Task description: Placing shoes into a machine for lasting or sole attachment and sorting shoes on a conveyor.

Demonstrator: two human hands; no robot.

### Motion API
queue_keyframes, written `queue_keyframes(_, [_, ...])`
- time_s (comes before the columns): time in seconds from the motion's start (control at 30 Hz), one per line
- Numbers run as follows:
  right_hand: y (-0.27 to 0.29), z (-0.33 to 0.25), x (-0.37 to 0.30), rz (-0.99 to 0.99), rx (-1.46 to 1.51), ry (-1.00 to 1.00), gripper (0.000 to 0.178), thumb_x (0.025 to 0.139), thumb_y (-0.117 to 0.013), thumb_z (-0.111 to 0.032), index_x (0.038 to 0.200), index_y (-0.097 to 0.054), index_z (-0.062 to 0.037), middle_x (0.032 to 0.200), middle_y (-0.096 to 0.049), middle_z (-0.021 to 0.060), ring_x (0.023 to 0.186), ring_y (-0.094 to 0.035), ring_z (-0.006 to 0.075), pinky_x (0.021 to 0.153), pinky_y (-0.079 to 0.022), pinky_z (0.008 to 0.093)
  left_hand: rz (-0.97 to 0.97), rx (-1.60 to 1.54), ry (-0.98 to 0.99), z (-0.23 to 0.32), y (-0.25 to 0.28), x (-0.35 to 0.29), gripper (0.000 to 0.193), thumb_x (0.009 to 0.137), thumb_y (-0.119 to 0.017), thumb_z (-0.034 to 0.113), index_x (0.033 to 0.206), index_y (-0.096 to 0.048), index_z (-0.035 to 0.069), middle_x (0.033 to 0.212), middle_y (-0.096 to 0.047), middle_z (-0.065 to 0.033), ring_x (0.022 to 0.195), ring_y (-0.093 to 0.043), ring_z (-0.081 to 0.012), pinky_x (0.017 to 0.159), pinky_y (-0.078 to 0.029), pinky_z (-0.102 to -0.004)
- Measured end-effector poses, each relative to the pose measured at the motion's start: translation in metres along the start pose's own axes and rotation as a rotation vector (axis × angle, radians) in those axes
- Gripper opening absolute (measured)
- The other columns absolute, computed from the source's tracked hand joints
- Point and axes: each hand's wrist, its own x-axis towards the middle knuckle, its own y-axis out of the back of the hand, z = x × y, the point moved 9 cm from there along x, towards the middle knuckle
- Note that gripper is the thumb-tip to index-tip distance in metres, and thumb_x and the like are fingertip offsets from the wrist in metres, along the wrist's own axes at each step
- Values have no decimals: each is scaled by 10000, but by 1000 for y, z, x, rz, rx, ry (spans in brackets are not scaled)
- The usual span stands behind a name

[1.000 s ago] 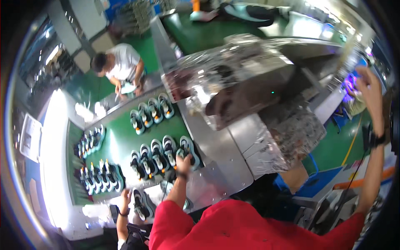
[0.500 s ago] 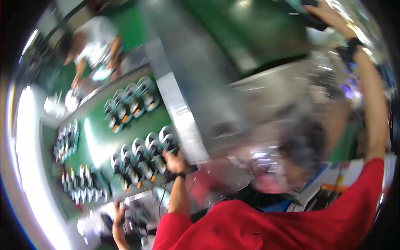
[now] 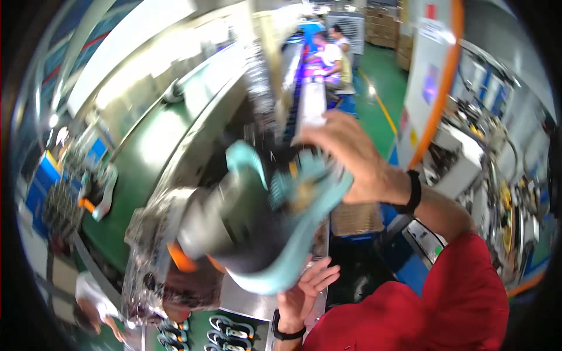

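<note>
My right hand (image 3: 357, 153) grips a sneaker (image 3: 278, 257) with a pale teal sole, a dark and grey upper and orange parts. Motion smears the shoe, so its details are unclear. It is held up in the middle of the view, its sole edge running from my right hand down toward my left. My left hand (image 3: 304, 292) is just below the shoe's lower edge, open with its fingers spread. Whether those fingertips touch the sole, I cannot tell. Black bands circle both wrists.
A green conveyor belt (image 3: 132, 172) at left carries another shoe (image 3: 100, 196). Several shoes (image 3: 231, 334) lie in rows at the bottom. A clear plastic-covered part (image 3: 167, 275) stands beside the held shoe. An orange-edged cabinet (image 3: 430, 76) is at right. Co-workers (image 3: 331, 61) sit far ahead; another person (image 3: 96, 298) is lower left.
The view has swung round. My left hand has left the shoe row on the green surface. My right hand, earlier stretched out at upper right, now holds the sneaker in the middle.
</note>
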Motion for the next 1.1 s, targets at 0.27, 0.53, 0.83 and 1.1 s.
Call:
queue_keyframes(0.27, [160,-15,-227,-279,-340,-599,864,690,-733,-44,1439,-319,-165,1473,-352,162,1398,-294,359,1130,-260,549,-431,90,321,-173,-151,65,793,896,-449,617,1399,-399,5,1268,-557,-211,1054,-614,-334,882,-517,-396])
queue_keyframes(0.53, [360,-77,-520,872,81,-1524,686,708,-762,-103,1338,-498,-40,1163,-605,64,1012,-567,141,919,-466,277,-556,824,241,-432,-292,72,520,921,-611,116,1378,-411,-31,1207,-581,-103,1082,-549,-173,941,-440,-308])
queue_keyframes(0.83, [541,-181,-674,1241,-416,-1575,601,704,-732,-117,1265,-554,6,1128,-623,85,988,-585,139,894,-468,265,-813,1186,224,-744,-346,169,533,906,-638,389,1172,-559,-66,941,-658,-69,865,-578,-107,755,-460,-253])
queue_keyframes(1.1, [592,-226,-691,1235,-882,-1773,578,696,-663,-80,1250,-540,31,1088,-606,75,947,-577,145,887,-459,274,-796,1698,361,-937,-359,238,755,733,-714,281,1266,-424,-168,1158,-597,-334,1062,-611,-433,915,-489,-457])
